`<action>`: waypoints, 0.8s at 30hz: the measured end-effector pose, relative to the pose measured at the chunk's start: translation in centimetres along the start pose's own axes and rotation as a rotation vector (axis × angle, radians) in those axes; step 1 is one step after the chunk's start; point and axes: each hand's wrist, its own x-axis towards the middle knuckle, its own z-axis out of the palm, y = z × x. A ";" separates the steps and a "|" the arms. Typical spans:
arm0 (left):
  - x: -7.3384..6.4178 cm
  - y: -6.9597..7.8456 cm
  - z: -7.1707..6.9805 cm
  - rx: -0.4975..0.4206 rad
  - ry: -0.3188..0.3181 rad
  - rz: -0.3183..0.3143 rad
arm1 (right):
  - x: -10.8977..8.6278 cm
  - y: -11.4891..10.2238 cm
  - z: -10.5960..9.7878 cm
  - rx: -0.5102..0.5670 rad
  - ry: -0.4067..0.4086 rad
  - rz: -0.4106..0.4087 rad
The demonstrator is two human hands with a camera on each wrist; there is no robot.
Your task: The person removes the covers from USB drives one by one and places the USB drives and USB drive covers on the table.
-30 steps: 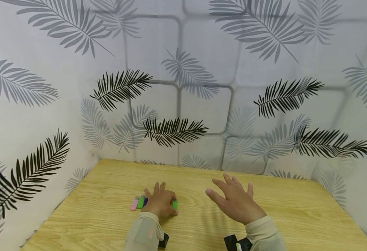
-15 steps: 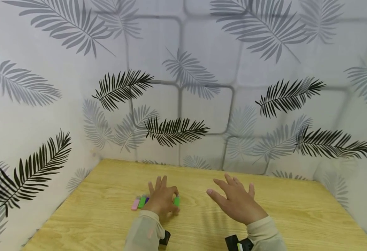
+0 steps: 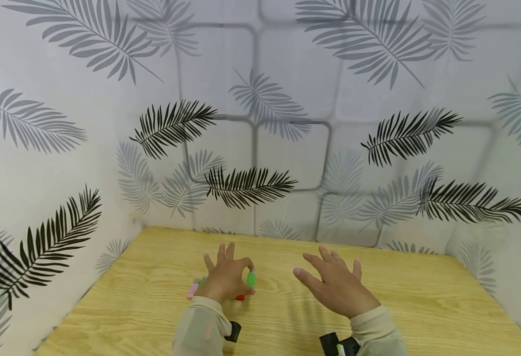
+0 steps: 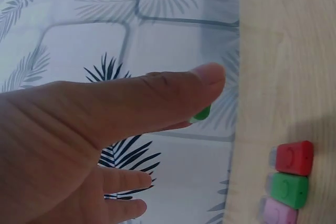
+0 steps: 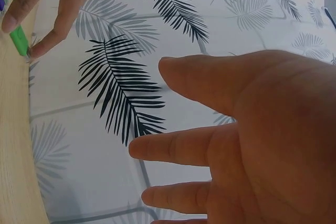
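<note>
My left hand [image 3: 225, 278] pinches a small flat green stick with a translucent end cap [image 3: 251, 279] between thumb and forefinger, raised above the table. Its other fingers are spread. In the left wrist view the thumb hides most of the held stick. Below lie similar capped sticks in a row: a red one [image 4: 295, 158], a green one [image 4: 290, 190] and a pink one [image 4: 280, 211]. From the head, the left hand covers part of this row. My right hand [image 3: 337, 283] hovers to the right, fingers spread, holding nothing.
The wooden table [image 3: 287, 316] reaches back to a pale wall covering [image 3: 287, 212] with leaf prints. Black devices are at both wrists, one by the left sleeve [image 3: 232, 332] and one by the right [image 3: 330, 343]. A purple piece [image 5: 1, 1] shows at the right wrist view's edge.
My left hand has risen with the green stick pinched in it, separating it from the row. The red stick now shows beneath the hand. My right hand has hardly moved.
</note>
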 end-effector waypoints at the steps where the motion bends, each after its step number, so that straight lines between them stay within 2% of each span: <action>1: -0.1 0.0 -0.2 -0.003 0.000 -0.002 | 0.0 0.0 0.0 0.002 -0.002 0.001; 9: -0.6 0.6 -1.8 -0.033 -0.009 0.009 | 0.1 0.0 0.1 0.009 -0.007 0.004; 17: -1.0 1.6 -3.1 -0.031 0.001 0.050 | 0.1 -0.2 0.2 -0.005 -0.005 0.011; 24: -1.7 2.7 -4.4 -0.088 0.005 0.092 | 0.1 -0.2 0.2 -0.004 -0.002 0.008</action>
